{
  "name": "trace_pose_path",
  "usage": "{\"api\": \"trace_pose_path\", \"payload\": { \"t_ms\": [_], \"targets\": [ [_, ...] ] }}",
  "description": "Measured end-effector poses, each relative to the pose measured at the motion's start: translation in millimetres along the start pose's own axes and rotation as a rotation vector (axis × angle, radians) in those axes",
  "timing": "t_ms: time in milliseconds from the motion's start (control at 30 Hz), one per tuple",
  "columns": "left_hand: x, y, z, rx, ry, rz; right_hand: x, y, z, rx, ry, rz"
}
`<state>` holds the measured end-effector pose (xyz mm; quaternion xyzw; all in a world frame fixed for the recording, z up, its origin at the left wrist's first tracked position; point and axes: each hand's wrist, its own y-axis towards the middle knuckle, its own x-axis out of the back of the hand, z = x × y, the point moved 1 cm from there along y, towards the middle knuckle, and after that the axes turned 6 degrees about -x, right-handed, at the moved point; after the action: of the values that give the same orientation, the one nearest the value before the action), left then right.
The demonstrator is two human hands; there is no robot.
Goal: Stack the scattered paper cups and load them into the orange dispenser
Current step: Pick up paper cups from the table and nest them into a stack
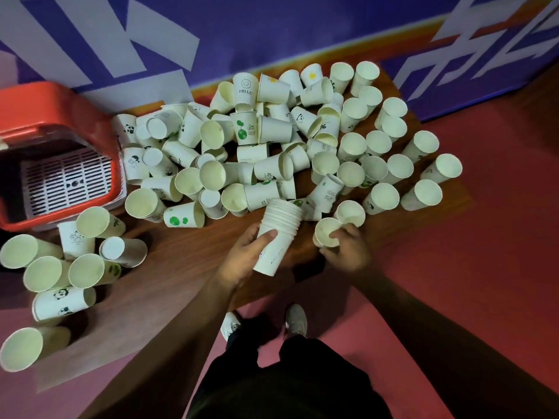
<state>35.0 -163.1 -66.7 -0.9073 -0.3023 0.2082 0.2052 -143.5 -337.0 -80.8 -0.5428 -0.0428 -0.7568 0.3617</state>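
My left hand wraps the body of the nested stack. My right hand pinches a single cup at its rim, just right of the stack. Thin paper is light and crushable (I judge), so I hold it gently near the stiffer rims. The orange dispenser stands well apart, to the left.

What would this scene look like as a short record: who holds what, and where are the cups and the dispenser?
left hand: grips a stack of nested cups, mouths pointing away from the person
right hand: holds a single cup, just right of the stack, not yet on it
loose cups: dozens scattered over the wooden table, many lying on their sides
orange dispenser: at the table's left end, beside the pile
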Motion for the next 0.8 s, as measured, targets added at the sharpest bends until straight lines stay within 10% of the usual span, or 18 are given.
{"api": "trace_pose_path", "payload": {
  "t_ms": [267,567,800],
  "targets": [
    [-2.9,-11.1,12.7,0.045,0.061,-0.043,-19.8,-5.4,-18.8,0.196,-0.115,-0.072],
    [-7.1,-15.3,20.3,0.002,0.375,-0.033,41.7,-3.3,-0.6,0.031,0.559,-0.313],
    [-29.2,-4.3,11.2,-0.081,0.472,0.143,60.0,-3.2,10.4,-0.039,0.807,0.017]
  ]
}}
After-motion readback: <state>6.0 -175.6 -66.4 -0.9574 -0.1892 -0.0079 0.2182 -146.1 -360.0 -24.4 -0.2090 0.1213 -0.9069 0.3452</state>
